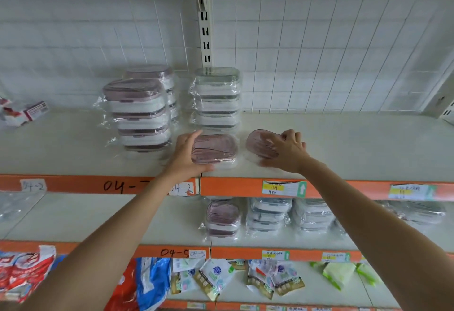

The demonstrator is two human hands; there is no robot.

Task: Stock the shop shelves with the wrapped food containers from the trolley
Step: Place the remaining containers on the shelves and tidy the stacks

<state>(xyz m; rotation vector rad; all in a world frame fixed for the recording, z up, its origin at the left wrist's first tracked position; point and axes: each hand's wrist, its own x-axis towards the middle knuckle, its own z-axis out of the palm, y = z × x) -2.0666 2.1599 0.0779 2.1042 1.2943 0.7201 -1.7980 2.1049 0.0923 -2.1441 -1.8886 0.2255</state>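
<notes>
At frame centre, two wrapped pink-lidded containers sit on the upper shelf (344,143); contents can't be made out. The left hand (184,156) grips the left container (215,148); the right hand (287,153) curls over the right container (260,145). The orange edge (233,186) reads "04-2"

Two pink-lidded wrapped containers (215,148) (261,145) side by side near the upper shelf (344,143) front edge, left one flat, right one tilted. Behind: pink-lidded stacks (140,114) and a clear-lidded stack (217,99). More wrapped stacks (267,215) on the lower shelf (98,217).
</notes>
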